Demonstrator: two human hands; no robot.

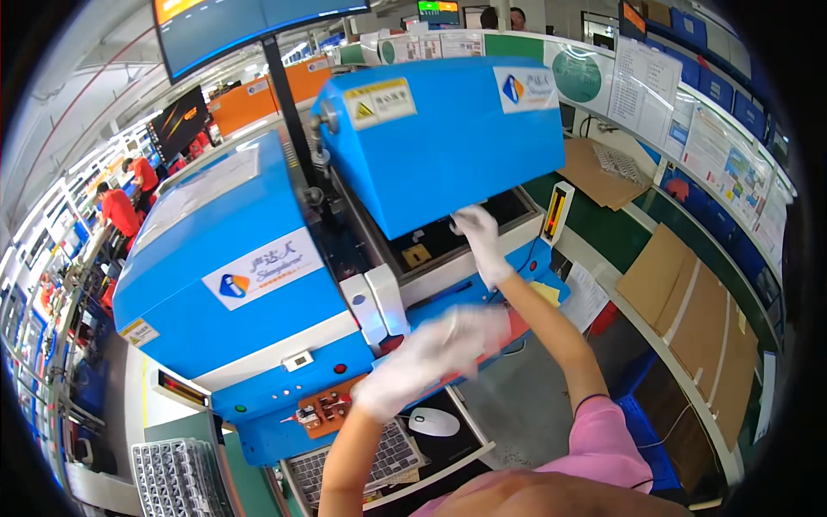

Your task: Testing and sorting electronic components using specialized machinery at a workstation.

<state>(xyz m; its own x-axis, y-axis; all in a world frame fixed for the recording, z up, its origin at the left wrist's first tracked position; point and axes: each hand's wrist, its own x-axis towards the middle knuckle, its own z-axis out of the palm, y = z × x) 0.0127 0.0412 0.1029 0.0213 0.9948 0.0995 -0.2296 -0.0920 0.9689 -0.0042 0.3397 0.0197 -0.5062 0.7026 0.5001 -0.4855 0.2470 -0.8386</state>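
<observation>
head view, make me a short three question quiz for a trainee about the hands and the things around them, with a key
1. True or false: the left hand and the right hand both wear white gloves.
2. Pick one. The right hand is at the lower edge of: A, the monitor; B, the raised blue lid; C, the cardboard.
3. Fill in the gap: next to the white mouse, on the picture's left, lies a ____, partly hidden by the left forearm.

Key: 1, true; 2, B; 3, keyboard.
</observation>
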